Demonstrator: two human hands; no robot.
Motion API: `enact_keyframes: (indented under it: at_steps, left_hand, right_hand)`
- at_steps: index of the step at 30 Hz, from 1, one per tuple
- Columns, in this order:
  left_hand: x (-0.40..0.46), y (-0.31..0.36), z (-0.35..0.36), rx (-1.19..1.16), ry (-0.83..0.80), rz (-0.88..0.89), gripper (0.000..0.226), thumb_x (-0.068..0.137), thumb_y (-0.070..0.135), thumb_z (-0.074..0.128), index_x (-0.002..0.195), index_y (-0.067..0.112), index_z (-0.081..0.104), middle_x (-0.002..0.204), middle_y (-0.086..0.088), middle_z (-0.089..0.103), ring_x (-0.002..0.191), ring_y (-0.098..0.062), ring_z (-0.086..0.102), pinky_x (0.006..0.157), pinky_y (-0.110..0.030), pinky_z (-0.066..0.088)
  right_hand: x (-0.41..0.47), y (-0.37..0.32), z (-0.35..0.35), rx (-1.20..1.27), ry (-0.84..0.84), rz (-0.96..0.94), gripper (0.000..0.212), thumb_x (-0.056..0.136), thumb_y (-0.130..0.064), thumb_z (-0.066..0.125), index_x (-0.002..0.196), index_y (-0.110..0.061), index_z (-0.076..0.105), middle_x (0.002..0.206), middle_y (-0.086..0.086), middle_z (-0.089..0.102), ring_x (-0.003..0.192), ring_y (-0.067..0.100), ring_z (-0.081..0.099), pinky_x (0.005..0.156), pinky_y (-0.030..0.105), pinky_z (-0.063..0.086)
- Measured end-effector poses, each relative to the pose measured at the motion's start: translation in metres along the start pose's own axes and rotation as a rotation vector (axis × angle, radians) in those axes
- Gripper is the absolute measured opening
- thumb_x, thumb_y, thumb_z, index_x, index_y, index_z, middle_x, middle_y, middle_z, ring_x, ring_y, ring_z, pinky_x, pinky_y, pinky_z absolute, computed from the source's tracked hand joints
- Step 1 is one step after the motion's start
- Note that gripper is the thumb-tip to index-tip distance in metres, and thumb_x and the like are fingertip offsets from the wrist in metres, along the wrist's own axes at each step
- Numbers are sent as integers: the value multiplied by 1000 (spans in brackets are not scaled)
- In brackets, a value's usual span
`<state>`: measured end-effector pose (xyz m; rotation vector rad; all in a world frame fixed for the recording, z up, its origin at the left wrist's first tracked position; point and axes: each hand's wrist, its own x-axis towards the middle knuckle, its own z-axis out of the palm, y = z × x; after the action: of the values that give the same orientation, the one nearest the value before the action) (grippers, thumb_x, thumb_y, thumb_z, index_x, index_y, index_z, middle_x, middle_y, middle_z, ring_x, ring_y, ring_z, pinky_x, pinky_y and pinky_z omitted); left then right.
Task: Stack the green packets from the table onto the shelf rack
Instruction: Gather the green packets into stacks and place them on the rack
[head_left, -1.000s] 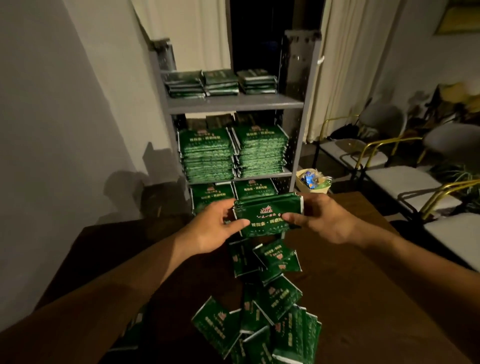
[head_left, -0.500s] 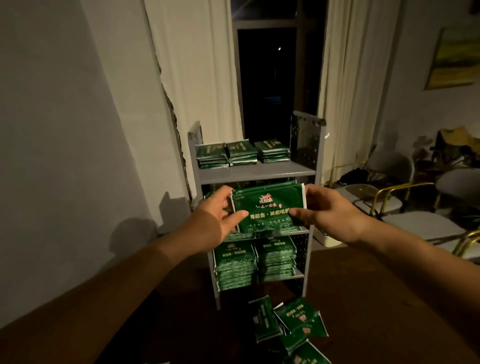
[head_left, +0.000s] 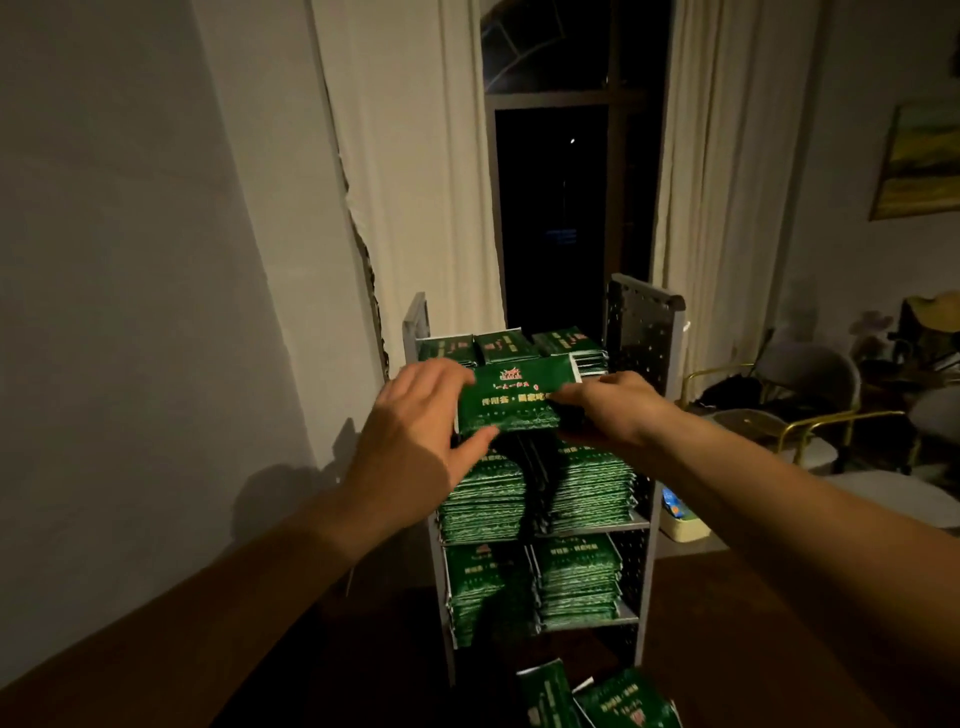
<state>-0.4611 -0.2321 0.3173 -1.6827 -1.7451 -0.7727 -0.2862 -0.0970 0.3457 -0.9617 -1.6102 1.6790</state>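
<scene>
- Gripping the green packet by its two short ends keeps it level at the shelf rack's top front edge.
- Left hand and right hand each pinch an end (thumbs beneath).
- Loose packets wait at the table's far edge.

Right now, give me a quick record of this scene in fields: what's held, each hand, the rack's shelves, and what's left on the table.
held item: green packet, level with the top shelf
left hand: grips the packet's left edge
right hand: pinches its right edge
shelf rack: grey, against the table's far edge
top shelf: low stacks of packets
middle shelf: two tall stacks
lower shelf: two stacks
table: loose packets remain at the near edge
</scene>
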Motion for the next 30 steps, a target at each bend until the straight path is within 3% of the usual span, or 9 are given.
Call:
enact_keyframes:
  at_steps: [2,4,8,11,16,21,24,27,30]
  left_hand:
    - [3,-6,5,116,-66,151,53,81,47,71,122,14,64,125,-1,64,118,-20,57,108,-35,37]
    - [7,-12,13,189,-98,196,52,74,42,83,116,16,67,118,0,68,112,-22,63,111,-35,31]
    - [19,-23,22,265,-103,216,43,63,31,92,98,18,72,93,2,73,92,-22,70,113,-44,37]
    - [26,-33,23,283,-71,280,37,63,27,91,93,17,72,88,1,73,90,-24,69,114,-49,36]
    - [35,-42,19,313,-70,312,36,61,20,89,90,10,72,80,-3,71,86,-27,68,114,-58,29]
    - [37,-46,24,338,-73,313,32,64,18,84,90,5,71,78,-8,70,89,-31,68,116,-60,22]
    - [41,-44,27,385,-66,280,28,69,20,83,91,6,71,74,-6,70,88,-32,68,118,-59,18]
    - [43,-42,25,387,-86,252,30,66,20,85,89,6,72,74,-5,71,88,-33,69,118,-59,19]
    - [37,-43,24,354,-75,244,37,68,24,84,98,6,71,91,-9,72,98,-33,67,118,-61,26]
  right_hand:
    - [12,-4,8,32,21,47,22,90,-8,71,104,5,60,98,17,65,76,23,68,55,24,59]
    - [23,-7,14,46,43,79,28,86,-7,75,106,6,59,97,20,66,68,24,69,53,25,60]
    - [41,-8,26,-90,32,93,22,86,-10,76,96,5,63,95,21,68,64,23,69,59,30,62]
    - [54,-8,31,-253,65,42,26,87,-17,76,99,3,64,89,18,72,57,20,65,60,30,61]
    - [66,-11,39,-679,109,-98,32,87,-40,73,91,-8,67,86,9,68,78,23,66,69,34,52]
    - [76,-14,44,-886,99,-168,35,90,-46,68,78,-14,60,72,4,61,66,19,58,58,28,42]
    - [81,-12,42,-930,111,-179,39,89,-53,67,86,-14,61,77,4,64,70,20,61,60,30,46]
    - [77,-7,39,-1001,158,-210,49,94,-61,52,92,-13,58,82,6,63,77,22,62,67,32,50]
    - [67,-2,29,-1021,280,-308,50,101,-58,39,100,-13,61,87,6,63,80,24,61,70,32,49]
